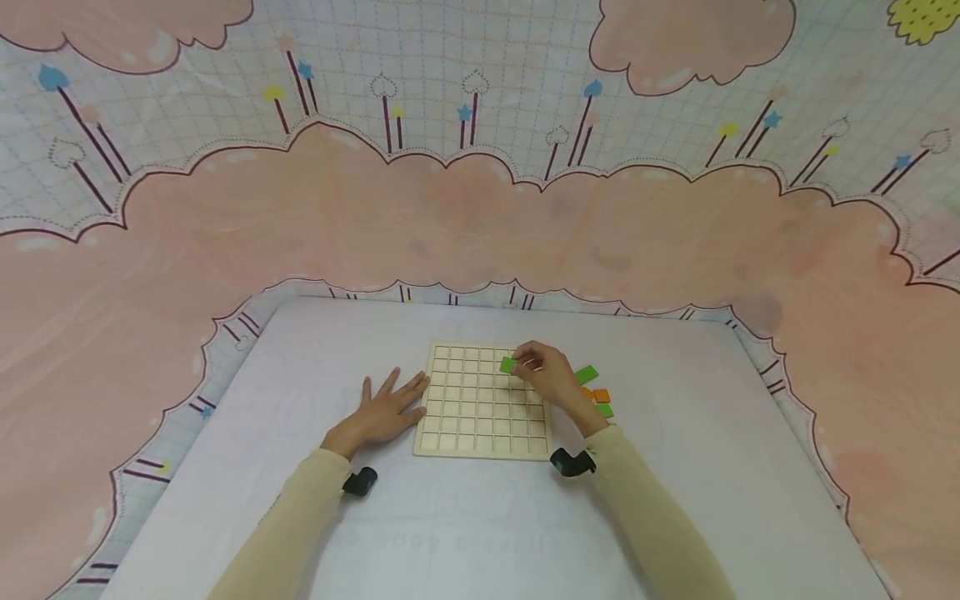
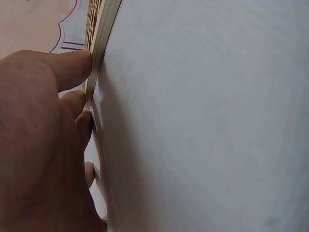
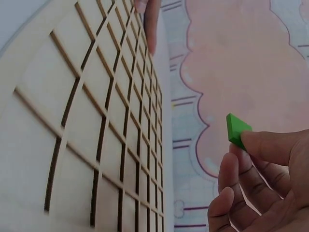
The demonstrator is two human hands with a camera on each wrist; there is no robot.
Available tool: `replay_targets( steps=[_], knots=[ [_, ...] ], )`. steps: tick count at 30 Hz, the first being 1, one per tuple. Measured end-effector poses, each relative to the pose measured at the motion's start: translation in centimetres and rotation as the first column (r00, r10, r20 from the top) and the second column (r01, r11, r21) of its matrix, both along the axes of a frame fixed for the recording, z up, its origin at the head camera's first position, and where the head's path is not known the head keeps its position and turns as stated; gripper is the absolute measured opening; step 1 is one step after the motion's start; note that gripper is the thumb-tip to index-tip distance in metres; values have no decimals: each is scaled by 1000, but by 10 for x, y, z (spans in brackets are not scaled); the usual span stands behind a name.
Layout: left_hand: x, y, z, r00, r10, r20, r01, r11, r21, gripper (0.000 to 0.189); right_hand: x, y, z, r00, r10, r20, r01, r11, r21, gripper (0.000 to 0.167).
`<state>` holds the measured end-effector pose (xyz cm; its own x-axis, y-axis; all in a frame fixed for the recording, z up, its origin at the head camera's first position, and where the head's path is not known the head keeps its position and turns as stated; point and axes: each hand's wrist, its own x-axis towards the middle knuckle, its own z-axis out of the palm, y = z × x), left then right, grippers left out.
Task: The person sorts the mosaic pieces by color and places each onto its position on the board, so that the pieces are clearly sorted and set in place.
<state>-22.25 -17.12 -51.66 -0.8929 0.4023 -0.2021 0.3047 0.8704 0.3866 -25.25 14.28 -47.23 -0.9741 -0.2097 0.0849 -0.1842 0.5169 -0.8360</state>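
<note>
Green tile [image 3: 236, 129] juts from the pinching right hand [image 1: 547, 373]; left hand [image 1: 384, 413] lies outspread.

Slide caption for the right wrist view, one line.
Right hand pinches a flat, straight-edged green tile, held clear of a pale wooden grid board.

free: grid board [image 1: 482, 417], near side | blocked: left edge, left hand [image 1: 385, 413] | far-right corner, right hand [image 1: 552, 377]

The left arm [image 1: 288, 525] and the right arm [image 1: 652, 521] are stretched forward. The left hand [image 1: 384, 414] is held palm down, fingers spread; the right hand [image 1: 551, 375] is raised, its fingertips pinched.
</note>
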Motion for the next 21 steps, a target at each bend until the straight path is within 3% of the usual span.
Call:
replay_targets(
  steps=[2,9,17,21],
  knots=[
    [0,1,1,1000,0,3,0,1000,2,60,0,-5,-1,1000,3,20,-3,1000,-4,15],
    [-5,0,-13,1000,-1,6,1,1000,3,63,0,-21,-5,998,37,55,-35,999,-37,14],
    [-1,1,-3,1000,8,1,-8,1000,7,61,-2,-44,-13,995,57,80,-53,997,-49,12],
    [-1,1,-3,1000,4,-5,-4,1000,-2,61,-5,-56,-16,993,51,104,-48,998,-30,11]
  ],
)
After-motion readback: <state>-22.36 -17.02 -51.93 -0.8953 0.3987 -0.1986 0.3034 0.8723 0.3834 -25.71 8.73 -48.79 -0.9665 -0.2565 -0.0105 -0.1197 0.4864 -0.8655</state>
